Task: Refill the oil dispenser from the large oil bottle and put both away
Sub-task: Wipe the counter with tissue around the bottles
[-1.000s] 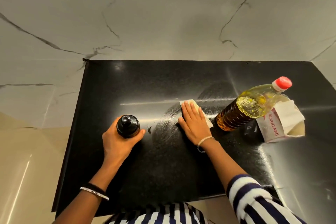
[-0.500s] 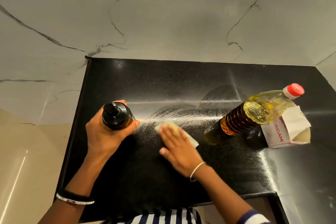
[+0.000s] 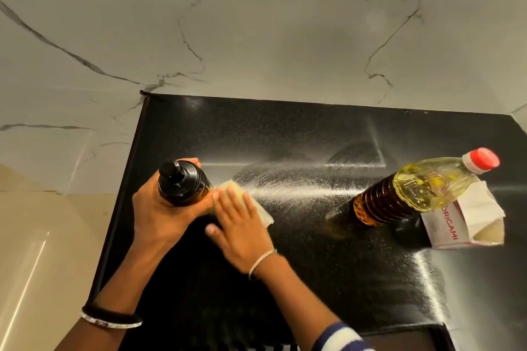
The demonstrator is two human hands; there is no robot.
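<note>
Head view: on a black counter (image 3: 285, 134), the large oil bottle (image 3: 413, 188) stands upright with its red cap (image 3: 483, 157) on. Its long axis runs up from the surface, though the wide lens makes it appear to lean.

Well to the left of the bottle, the left hand (image 3: 159, 216) wraps its fingers around the oil dispenser (image 3: 182, 184), a dark, round-shouldered vessel with a black stopper. Whether its base touches the counter cannot be told.

Between dispenser and bottle, the right hand (image 3: 242, 228) lies flat, fingers straight, pressing a pale tissue (image 3: 262, 215) onto the surface. Its fingertips are just beside the dispenser. A streaky smear (image 3: 288, 186) stretches from the tissue toward the bottle.

The bottle sits well to the right of those fingers, so the right hand is the nearer one for picking it up. Its ribbed lower half looks amber and its upper half shows clear yellow oil. A white paper pack (image 3: 462, 222) stands just to the right of the bottle, apparently touching it.

Refilling appears done, while wiping up is under way and neither vessel has yet been put away.
</note>
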